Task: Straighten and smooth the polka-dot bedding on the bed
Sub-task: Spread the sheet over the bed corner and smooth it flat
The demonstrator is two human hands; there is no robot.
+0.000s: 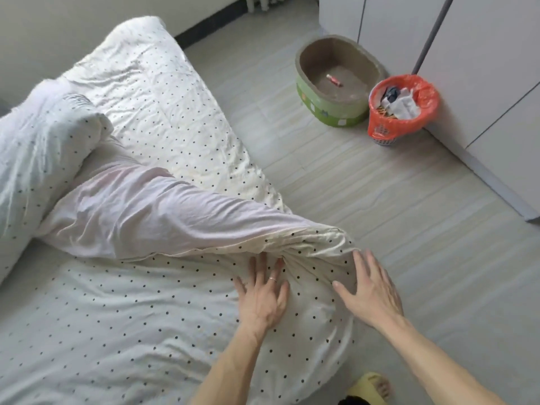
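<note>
Left hand (pixel 263 296) lies flat on the polka-dot bedding (pixel 131 317), right hand (pixel 371 290) open beside it. A pink fold (pixel 163 211) bunches just beyond.

Pale plank floor (pixel 380 200), white wardrobe doors (pixel 482 54), green oval tub (pixel 321 108), orange-lined bin (pixel 380 130), dark skirting (pixel 210 20).

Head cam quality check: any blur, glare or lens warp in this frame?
Head view: soft, even daylight, faint shadows, no glare; right hand and orange bin slightly smeared by motion blur; left hand sharper; wardrobe edges lean from wide-angle distortion.
</note>
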